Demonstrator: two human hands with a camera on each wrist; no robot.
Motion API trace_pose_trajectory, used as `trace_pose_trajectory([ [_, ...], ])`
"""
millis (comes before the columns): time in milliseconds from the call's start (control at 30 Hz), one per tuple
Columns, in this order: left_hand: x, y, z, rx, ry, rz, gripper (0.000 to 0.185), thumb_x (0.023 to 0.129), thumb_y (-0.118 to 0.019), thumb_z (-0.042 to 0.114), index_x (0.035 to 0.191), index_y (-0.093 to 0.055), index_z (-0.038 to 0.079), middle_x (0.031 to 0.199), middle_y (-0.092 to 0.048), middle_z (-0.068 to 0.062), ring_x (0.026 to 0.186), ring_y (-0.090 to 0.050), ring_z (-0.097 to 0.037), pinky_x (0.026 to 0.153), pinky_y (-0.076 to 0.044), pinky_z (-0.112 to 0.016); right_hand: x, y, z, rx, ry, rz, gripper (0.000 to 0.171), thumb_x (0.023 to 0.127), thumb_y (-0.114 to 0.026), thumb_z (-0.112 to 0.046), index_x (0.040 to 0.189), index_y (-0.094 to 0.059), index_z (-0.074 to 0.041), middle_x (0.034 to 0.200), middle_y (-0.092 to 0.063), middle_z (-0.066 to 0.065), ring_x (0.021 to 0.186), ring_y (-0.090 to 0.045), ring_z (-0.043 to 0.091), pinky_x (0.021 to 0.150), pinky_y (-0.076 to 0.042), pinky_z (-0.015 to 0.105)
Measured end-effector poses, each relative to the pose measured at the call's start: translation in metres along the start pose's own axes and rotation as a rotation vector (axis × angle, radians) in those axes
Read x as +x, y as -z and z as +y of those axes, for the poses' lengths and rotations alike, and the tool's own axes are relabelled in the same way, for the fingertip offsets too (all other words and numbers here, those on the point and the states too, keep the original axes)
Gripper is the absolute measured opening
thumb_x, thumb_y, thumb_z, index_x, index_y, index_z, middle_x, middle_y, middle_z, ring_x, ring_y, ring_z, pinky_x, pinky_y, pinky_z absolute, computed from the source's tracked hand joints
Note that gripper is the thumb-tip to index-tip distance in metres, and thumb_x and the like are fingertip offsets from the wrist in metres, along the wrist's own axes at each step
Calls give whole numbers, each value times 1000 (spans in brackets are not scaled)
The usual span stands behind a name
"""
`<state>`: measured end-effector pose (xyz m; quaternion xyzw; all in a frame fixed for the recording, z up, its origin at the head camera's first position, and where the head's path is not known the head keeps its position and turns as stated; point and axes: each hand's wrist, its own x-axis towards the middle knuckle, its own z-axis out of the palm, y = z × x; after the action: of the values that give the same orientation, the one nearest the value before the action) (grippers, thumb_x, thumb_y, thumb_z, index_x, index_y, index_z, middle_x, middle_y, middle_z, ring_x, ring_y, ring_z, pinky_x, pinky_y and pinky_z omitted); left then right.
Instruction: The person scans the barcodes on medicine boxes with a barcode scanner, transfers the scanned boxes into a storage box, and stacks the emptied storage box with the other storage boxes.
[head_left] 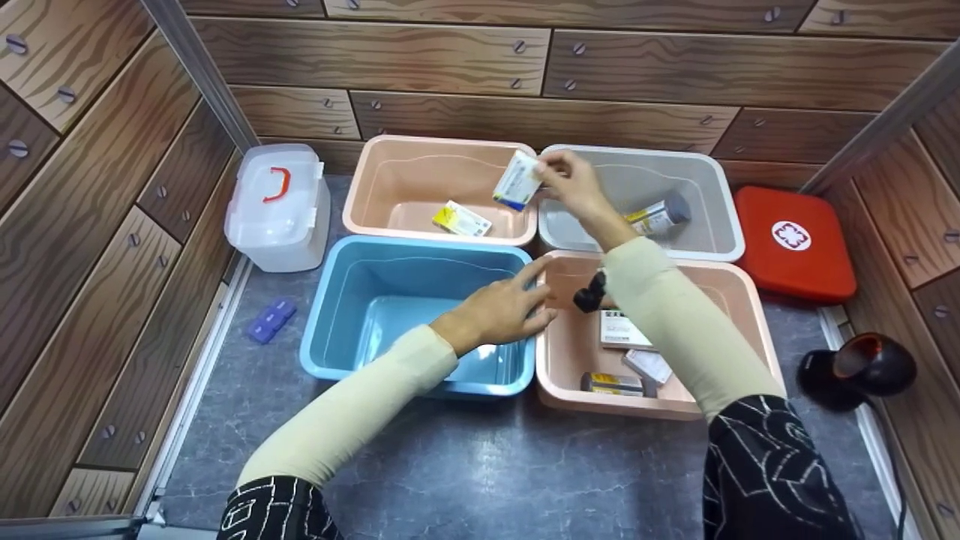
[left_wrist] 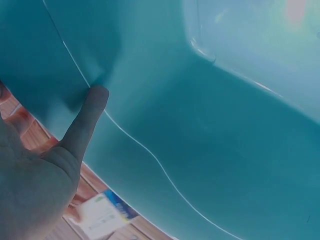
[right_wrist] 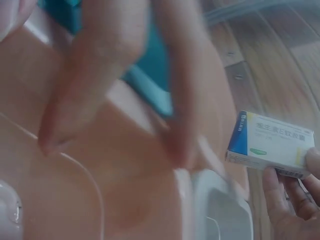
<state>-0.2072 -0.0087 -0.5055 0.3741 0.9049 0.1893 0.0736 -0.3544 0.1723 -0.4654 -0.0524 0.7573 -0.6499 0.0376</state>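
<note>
My right hand (head_left: 574, 184) pinches a white medicine box (head_left: 517, 180) with a blue end by its edge. That box is up over the right end of the far pink bin (head_left: 358, 180); in the right wrist view, the box (right_wrist: 272, 145) shows its printed face. Over the shared rim of the blue bin (head_left: 319, 330) and the near pink bin (head_left: 757, 322) is my left hand (head_left: 499, 311), its fingers loosely extended. In the left wrist view its thumb (left_wrist: 90, 117) lies against or close to the blue inner wall; contact is unclear. A yellow-and-white box (head_left: 461, 219) lies in the far pink bin.
A grey bin (head_left: 720, 225) holds a dark bottle (head_left: 660, 215). Inside the near pink bin are white boxes (head_left: 622, 330) and another bottle (head_left: 615, 384). Around them stand a clear lidded case (head_left: 274, 210), purple pill organizer (head_left: 271, 320), red first-aid case (head_left: 795, 244) and black lamp (head_left: 874, 365).
</note>
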Motion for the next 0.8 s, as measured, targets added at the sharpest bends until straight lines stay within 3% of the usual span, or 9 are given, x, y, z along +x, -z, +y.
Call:
trace_pose_trajectory([
  [167, 0, -1, -1, 14, 4, -13, 40, 113, -48, 45, 131, -65, 13, 183, -18, -10, 102, -74, -36, 92, -63, -49, 3, -20, 4, -240, 41, -90, 30, 109, -64, -9, 134, -63, 8, 122, -69, 20, 101, -70, 20, 88, -64, 29],
  [333, 1, -1, 0, 30, 10, -19, 39, 114, -46, 46, 128, -65, 15, 183, -19, -11, 106, -74, -36, 94, -63, -49, 3, -37, 0, -392, 48, -189, 26, 110, -64, -13, 132, -65, 2, 131, -70, 23, 114, -70, 28, 98, -64, 40],
  [600, 0, -2, 1, 37, 23, -16, 40, 114, -48, 45, 131, -64, 13, 182, -23, -14, 111, -74, -41, 96, -62, -52, 6, -47, 7, -562, 94, -316, 24, 109, -66, -9, 130, -67, 3, 122, -75, 24, 100, -79, 41, 76, -64, 28],
  [800, 0, -2, 0, 31, 34, -25, 41, 114, -47, 45, 138, -64, 16, 182, -23, -15, 118, -73, -42, 102, -61, -52, 7, -50, 13, -874, 240, -403, 26, 106, -66, -6, 130, -70, 3, 126, -77, 23, 117, -73, 40, 100, -58, 48],
])
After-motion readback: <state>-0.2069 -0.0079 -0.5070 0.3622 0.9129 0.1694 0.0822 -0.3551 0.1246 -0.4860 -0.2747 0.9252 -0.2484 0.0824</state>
